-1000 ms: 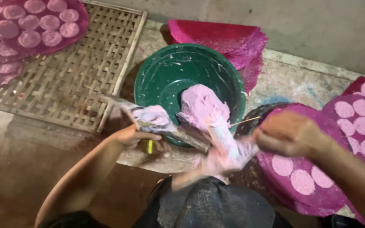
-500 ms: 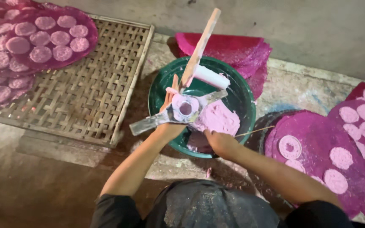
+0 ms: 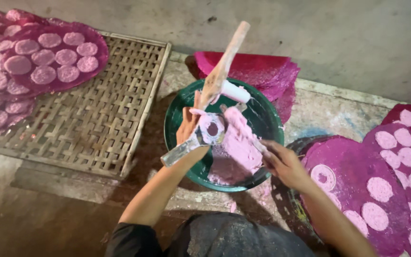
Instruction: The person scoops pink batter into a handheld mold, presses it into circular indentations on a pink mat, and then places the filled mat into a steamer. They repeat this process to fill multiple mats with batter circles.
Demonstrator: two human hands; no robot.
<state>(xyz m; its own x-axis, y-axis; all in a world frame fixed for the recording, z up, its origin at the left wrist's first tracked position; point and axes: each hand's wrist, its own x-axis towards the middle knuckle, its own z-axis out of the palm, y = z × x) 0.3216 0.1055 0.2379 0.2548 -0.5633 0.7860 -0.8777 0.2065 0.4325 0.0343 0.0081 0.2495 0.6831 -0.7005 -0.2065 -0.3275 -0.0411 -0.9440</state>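
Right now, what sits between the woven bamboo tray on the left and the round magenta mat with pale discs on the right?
In the head view, the green plastic basin of pink dough, with both hands working over it.

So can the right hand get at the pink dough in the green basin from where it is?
Probably yes. The right hand sits at the rim of the green basin, right beside the pink dough, with nothing between them. The left hand holds the press tool off to the other side.
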